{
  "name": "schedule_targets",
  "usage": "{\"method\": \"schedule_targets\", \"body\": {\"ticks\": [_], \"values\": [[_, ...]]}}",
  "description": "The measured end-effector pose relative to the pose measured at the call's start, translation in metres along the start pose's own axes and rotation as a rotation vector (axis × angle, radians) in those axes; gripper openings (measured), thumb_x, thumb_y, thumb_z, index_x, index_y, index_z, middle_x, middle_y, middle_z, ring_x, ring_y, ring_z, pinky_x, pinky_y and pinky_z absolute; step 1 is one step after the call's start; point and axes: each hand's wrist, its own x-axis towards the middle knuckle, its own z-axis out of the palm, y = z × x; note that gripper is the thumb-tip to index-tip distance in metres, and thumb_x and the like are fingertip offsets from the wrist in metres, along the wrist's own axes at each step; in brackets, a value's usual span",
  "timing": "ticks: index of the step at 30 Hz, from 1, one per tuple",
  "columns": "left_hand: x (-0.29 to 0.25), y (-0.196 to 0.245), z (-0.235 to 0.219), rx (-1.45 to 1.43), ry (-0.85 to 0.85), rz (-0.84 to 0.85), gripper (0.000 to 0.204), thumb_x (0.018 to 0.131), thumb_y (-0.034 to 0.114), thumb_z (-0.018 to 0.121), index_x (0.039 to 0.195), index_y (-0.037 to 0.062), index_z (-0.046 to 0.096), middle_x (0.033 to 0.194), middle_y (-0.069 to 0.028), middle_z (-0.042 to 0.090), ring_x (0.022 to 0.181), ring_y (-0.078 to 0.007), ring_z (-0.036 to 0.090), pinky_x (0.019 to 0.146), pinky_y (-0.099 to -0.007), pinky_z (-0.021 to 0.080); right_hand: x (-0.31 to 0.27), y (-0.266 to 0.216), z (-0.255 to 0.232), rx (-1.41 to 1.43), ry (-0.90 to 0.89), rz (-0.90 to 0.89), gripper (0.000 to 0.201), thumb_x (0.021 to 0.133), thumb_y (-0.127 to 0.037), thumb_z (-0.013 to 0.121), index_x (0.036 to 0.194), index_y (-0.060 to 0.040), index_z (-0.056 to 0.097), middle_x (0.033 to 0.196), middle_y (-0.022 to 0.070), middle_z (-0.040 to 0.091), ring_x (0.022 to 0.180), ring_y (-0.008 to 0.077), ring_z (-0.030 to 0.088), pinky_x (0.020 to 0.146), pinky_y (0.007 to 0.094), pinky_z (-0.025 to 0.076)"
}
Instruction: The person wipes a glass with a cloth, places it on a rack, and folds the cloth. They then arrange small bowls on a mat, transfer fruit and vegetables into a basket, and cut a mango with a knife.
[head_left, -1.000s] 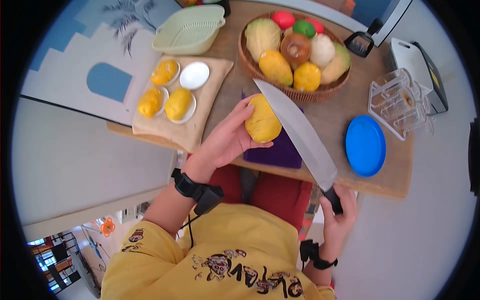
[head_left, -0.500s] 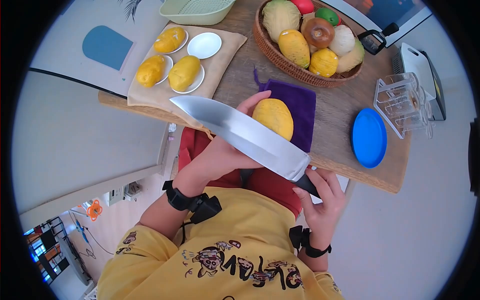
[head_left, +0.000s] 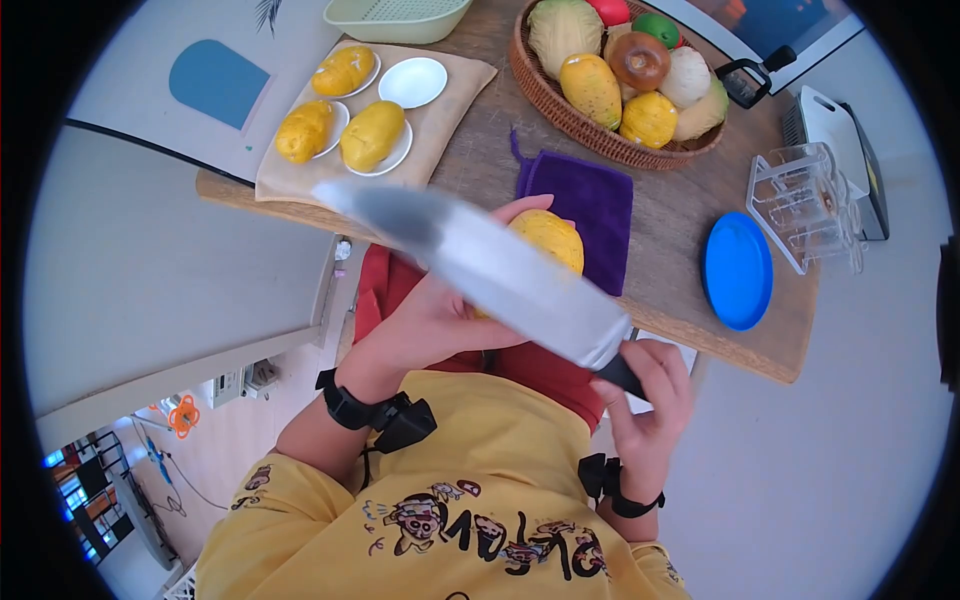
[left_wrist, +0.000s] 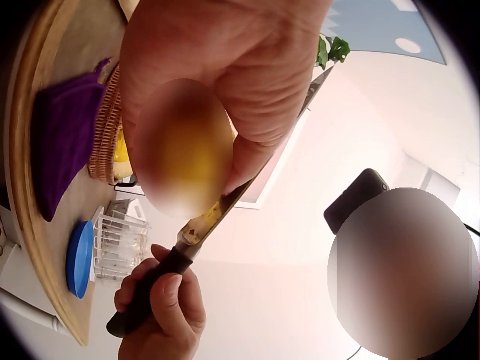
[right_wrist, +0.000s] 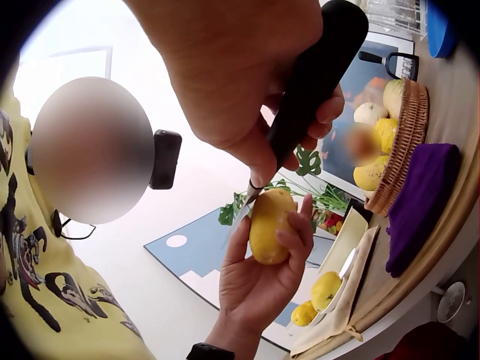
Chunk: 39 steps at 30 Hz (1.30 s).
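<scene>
In the head view my left hand (head_left: 425, 315) holds a yellow mango (head_left: 550, 238), its fingers and thumb curled around it at the table's front edge. My right hand (head_left: 655, 405) grips a large kitchen knife (head_left: 510, 290) by its black handle. The broad blade slants across the mango and hides part of it and of the left hand; its tip points up and left. From the right wrist, the blade runs along the side of the mango (right_wrist: 271, 225) near the left thumb. A purple cloth pouch (head_left: 605, 205) lies just behind the mango.
Three yellow mangoes (head_left: 372, 136) and a bare white dish (head_left: 413, 82) sit on a beige cloth (head_left: 455, 95) at left. A wicker basket (head_left: 535, 95) of produce stands behind. On the right are a blue plate (head_left: 738, 270) and a rack (head_left: 780, 225) of glass mugs. A green colander (head_left: 400, 20) is at the back.
The knife has swung from beside the mango to lie across it, its tip now toward the left. Both hands keep their hold. Over the last half second the blade shifts slightly and blurs.
</scene>
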Motion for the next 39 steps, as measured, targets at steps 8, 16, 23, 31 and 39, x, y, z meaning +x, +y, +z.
{"method": "schedule_targets", "body": {"ticks": [8, 16, 23, 31, 39], "values": [[-0.006, -0.007, -0.004, 0.084, 0.039, -0.073, 0.094, 0.076, 0.011, 0.083, 0.152, 0.0022, 0.027, 0.147, -0.0143, 0.048, 0.135, -0.021, 0.048, 0.112, -0.0369, 0.04, 0.005, -0.002, -0.007, -0.056, -0.078, -0.053, 0.04, 0.068, -0.013, 0.084, 0.104, -0.0017, 0.07, 0.09, 0.013, 0.062, 0.072, 0.0287, 0.062, 0.06, 0.0353, 0.051], [-0.014, 0.007, 0.0, 0.096, 0.055, -0.075, 0.076, 0.082, 0.005, 0.08, 0.145, 0.0009, 0.039, 0.13, -0.0079, 0.057, 0.121, -0.0156, 0.055, 0.103, -0.0331, 0.047, 0.009, -0.001, 0.003, -0.029, 0.037, 0.091, 0.034, 0.075, -0.009, 0.081, 0.105, 0.0028, 0.068, 0.095, 0.0159, 0.064, 0.081, 0.0317, 0.064, 0.071, 0.0375, 0.052], [-0.013, 0.015, -0.004, 0.015, -0.056, -0.172, 0.08, 0.086, 0.001, 0.074, 0.153, 0.0059, 0.03, 0.137, -0.0079, 0.053, 0.11, -0.0142, 0.062, 0.084, -0.0285, 0.057, 0.003, -0.002, -0.004, -0.033, -0.114, 0.014, 0.039, 0.072, -0.013, 0.083, 0.104, 0.0023, 0.068, 0.092, 0.0159, 0.062, 0.081, 0.0313, 0.063, 0.07, 0.0369, 0.051], [-0.018, 0.0, -0.009, -0.169, -0.056, -0.139, 0.074, 0.092, 0.01, 0.07, 0.153, 0.0036, 0.029, 0.149, -0.009, 0.041, 0.137, -0.0162, 0.04, 0.115, -0.0337, 0.032, 0.009, 0.009, -0.001, -0.085, 0.021, 0.047, 0.04, 0.072, -0.014, 0.083, 0.105, 0.0022, 0.067, 0.092, 0.0154, 0.063, 0.079, 0.0313, 0.062, 0.068, 0.038, 0.051], [-0.026, 0.023, -0.012, -0.185, -0.068, -0.31, 0.077, 0.095, 0.005, 0.064, 0.157, 0.0066, 0.019, 0.134, -0.009, 0.052, 0.121, -0.0155, 0.055, 0.098, -0.0305, 0.048, 0.012, 0.002, 0.004, -0.031, 0.024, 0.05, 0.038, 0.069, -0.01, 0.084, 0.102, 0.0009, 0.069, 0.091, 0.0136, 0.064, 0.074, 0.0292, 0.063, 0.063, 0.0357, 0.05]]}}
